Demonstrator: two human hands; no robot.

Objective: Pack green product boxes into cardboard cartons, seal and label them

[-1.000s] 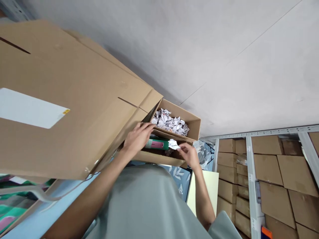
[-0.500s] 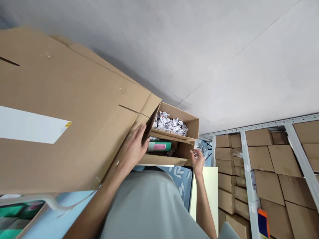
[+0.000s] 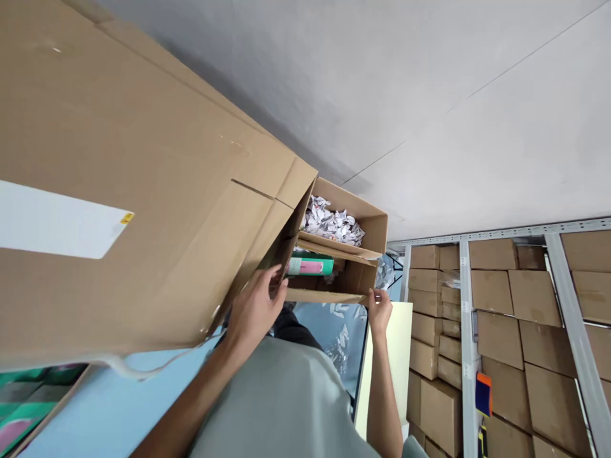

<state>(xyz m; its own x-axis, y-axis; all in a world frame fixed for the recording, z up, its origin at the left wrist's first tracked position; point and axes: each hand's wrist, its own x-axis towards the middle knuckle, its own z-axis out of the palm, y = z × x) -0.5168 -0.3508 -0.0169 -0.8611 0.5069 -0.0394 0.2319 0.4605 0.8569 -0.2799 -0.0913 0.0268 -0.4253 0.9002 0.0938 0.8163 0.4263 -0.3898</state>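
An open cardboard box (image 3: pixel 329 297) stands just in front of my body. Inside it lies a green package (image 3: pixel 315 264) with a pink panel, partly hidden by the box's left side. My left hand (image 3: pixel 255 312) has its thumb and fingers curled at the near left corner of this box, beside a large cardboard sheet (image 3: pixel 167 191). At the near right corner, my right hand (image 3: pixel 380 312) pinches the box's edge. Directly behind is a second open box (image 3: pixel 377 232), with crumpled paper (image 3: pixel 331 222) in it.
A grey wall (image 3: pixel 382 95) runs along the far side. Metal shelving (image 3: pixel 466 318) filled with stacked cartons (image 3: pixel 496 337) stands at the right. Green packages (image 3: pixel 28 407) sit in a carton at the lower left, near a white cable (image 3: pixel 128 369).
My left hand has come off the cardboard sheet's edge to the box's left corner. My right fingers have closed on its right corner. The view has shifted slightly.
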